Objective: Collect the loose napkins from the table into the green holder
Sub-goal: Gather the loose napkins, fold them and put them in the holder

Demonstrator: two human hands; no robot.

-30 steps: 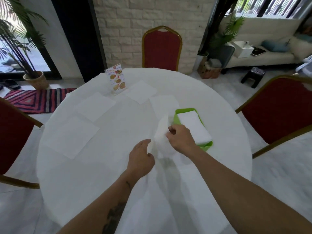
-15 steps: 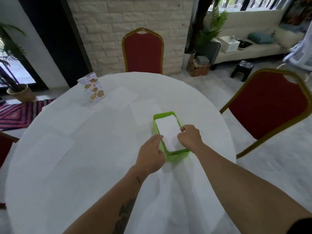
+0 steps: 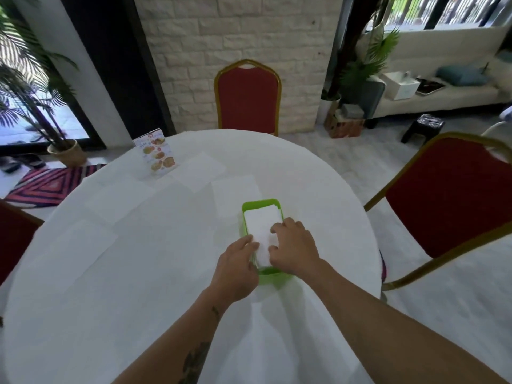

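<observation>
Left hand (image 3: 237,266): I see its fingers lying straight on the napkin stack (image 3: 261,234), gripping nothing.
Right hand (image 3: 295,249): fingers bent, pressing the stack.
Holder (image 3: 260,204): green, under both hands.
Loose napkins (image 3: 202,171): on the bench (image 3: 110,286) beyond my fingers.

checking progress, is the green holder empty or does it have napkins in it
It has napkins: a white stack fills the green holder, and both hands rest on it.

- menu card (image 3: 156,156) standing upright at the far left of the table (image 3: 110,273)
- red chair (image 3: 248,98) behind the table
- second red chair (image 3: 448,200) at right
- striped rug (image 3: 47,184) on the floor
- potted palm (image 3: 66,153)
</observation>
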